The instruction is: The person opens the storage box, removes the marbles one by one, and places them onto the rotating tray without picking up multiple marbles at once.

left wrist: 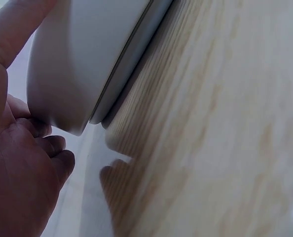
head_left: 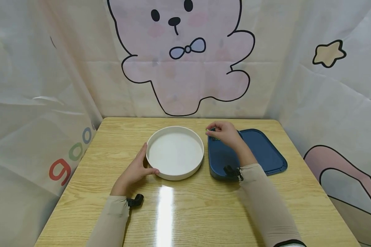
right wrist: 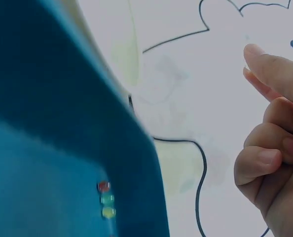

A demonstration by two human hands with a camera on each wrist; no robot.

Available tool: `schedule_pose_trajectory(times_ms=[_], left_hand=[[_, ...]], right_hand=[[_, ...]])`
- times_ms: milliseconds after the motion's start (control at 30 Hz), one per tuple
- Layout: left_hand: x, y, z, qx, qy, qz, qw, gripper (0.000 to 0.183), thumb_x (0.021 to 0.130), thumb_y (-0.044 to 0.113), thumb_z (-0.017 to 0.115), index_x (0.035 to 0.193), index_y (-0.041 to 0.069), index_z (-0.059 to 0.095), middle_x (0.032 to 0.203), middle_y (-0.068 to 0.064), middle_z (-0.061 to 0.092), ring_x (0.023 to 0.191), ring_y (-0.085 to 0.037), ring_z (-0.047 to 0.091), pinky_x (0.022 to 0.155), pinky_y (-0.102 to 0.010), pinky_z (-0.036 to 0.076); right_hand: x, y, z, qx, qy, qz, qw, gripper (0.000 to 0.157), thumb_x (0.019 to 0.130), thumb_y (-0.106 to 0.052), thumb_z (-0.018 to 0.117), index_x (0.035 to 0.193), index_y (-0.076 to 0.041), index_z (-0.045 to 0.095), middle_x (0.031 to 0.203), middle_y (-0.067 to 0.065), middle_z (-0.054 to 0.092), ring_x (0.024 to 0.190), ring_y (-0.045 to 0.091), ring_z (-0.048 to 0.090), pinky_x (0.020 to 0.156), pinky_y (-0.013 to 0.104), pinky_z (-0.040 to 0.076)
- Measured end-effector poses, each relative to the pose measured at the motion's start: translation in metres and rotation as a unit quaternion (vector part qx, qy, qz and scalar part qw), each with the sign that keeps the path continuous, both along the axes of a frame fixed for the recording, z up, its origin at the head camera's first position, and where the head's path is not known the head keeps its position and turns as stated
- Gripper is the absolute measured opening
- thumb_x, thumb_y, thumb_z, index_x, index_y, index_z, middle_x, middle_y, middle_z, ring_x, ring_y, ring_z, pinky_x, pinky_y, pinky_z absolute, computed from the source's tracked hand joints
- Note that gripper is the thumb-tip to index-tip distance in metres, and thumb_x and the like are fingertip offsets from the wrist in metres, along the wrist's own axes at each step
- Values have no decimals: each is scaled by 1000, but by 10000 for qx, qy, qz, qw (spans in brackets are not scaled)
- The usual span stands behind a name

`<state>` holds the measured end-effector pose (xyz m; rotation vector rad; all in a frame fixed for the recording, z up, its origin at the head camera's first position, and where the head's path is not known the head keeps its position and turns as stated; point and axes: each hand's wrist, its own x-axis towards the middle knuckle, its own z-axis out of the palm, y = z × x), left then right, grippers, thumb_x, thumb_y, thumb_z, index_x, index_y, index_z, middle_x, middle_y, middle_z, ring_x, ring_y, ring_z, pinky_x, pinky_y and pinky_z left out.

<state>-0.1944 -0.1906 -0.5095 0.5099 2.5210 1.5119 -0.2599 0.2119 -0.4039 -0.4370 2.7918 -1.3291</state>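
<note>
My left hand holds the white round tray at its left side, thumb against the front wall and fingers along the side. The left wrist view shows the tray's outer wall beside that hand. Over the far left corner of the blue box, my right hand pinches a tiny yellow-green bead between thumb and forefinger. In the right wrist view the bead is hardly visible at the fingertips of the right hand. Inside the box, red, green and yellow beads lie along an edge.
A flat blue lid lies on the wooden table to the right of the box. Printed cloth hangs behind the table and on both sides. The tray stands a small gap left of the box.
</note>
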Motion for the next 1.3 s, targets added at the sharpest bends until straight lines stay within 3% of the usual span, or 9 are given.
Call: schedule_pose_trajectory(times_ms=[300,633,767,967,1300], left_hand=[[1,0,1,-157,-45,59,9998,137,74,47,90,165,26,-10,173,-6,-4,159,-31,0,125,-62,10],[-1,2,1,58,-6,1,10000,136,73,34,93,166,25,-6,173,-6,-1,159,-32,3,125,-62,9],[-2,2,1,121,-5,1,9999,136,74,27,94,166,20,-5,173,-8,-2,159,-34,2,125,-63,8],[-3,0,-2,93,-10,26,10000,135,74,31,94,166,21,-5,173,-6,1,159,-31,5,125,-61,10],[-3,-1,-1,150,-7,-24,9999,137,73,44,92,167,20,-4,173,-4,2,158,-29,8,126,-60,10]], right_hand=[[12,-39,3,-355,94,126,9992,19,93,-31,78,108,-20,77,60,0,37,51,19,32,47,31,31],[24,-72,-5,-441,274,242,9984,15,93,-29,79,106,-22,77,60,-2,34,52,17,29,55,32,34],[22,-83,-14,-515,104,342,9980,17,93,-31,78,107,-22,77,61,-1,35,53,18,30,55,32,34],[13,-103,-23,-549,14,435,9975,17,93,-30,79,107,-21,78,63,0,41,56,19,36,54,32,33],[-7,-127,-24,153,-126,540,9983,16,92,-33,79,105,-24,77,66,0,44,58,16,38,53,29,33]])
